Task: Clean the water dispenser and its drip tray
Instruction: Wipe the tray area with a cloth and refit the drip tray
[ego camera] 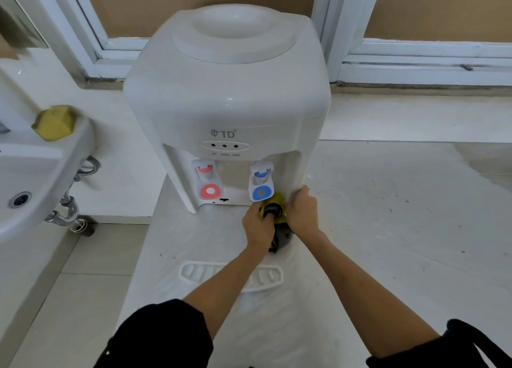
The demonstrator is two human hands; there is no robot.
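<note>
The white water dispenser stands on a white sheet, with a red tap on the left and a blue tap on the right. Its white drip tray lies loose on the sheet in front, partly hidden by my left forearm. My left hand is closed around a black object just below the blue tap. My right hand presses against the dispenser's lower right corner, closed on a yellow-green cloth bunched between both hands. What the black object is cannot be told.
A white sink juts in from the left, with a yellow sponge on its rim and chrome pipes beneath. White window frames run behind the dispenser. The white sheet extends to the right over the tiled floor.
</note>
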